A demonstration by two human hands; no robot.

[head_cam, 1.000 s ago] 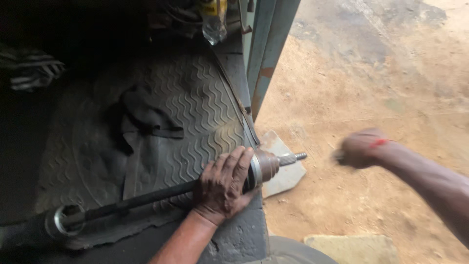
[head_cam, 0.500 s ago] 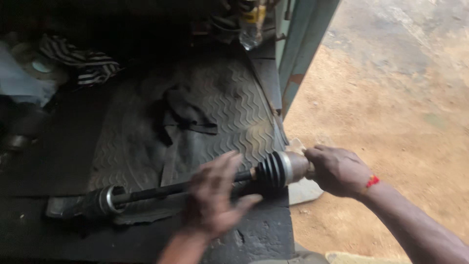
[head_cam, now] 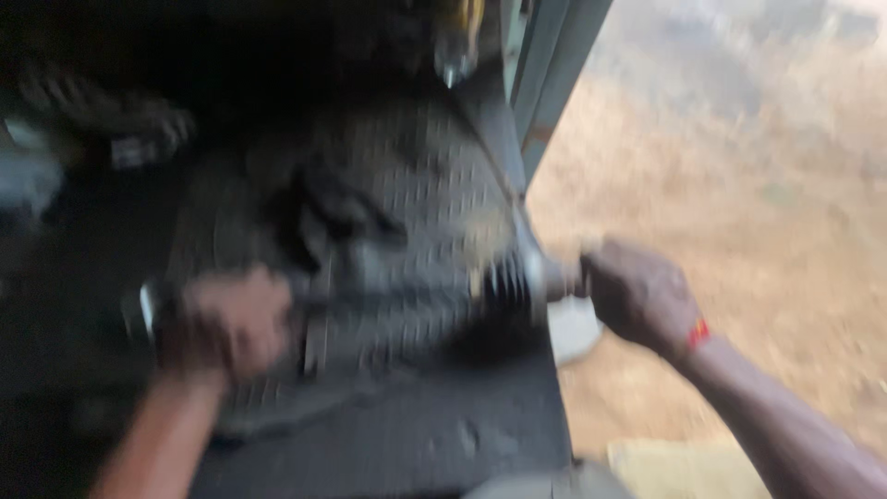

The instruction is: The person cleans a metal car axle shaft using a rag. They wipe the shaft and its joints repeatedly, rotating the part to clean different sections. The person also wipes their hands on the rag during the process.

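Dark ribbed rubber mat on vehicle floor, dirt ground at right. Axle shaft lies across mat, long axis left-right. Left hand wraps shaft's left part, blurred; right hand closes on outer end, over edge.

A dark ribbed rubber mat covers the vehicle floor in the centre of the frame. On it lies a crumpled black cloth and a long dark metal axle shaft, very blurred. Sandy brown ground fills the right side.
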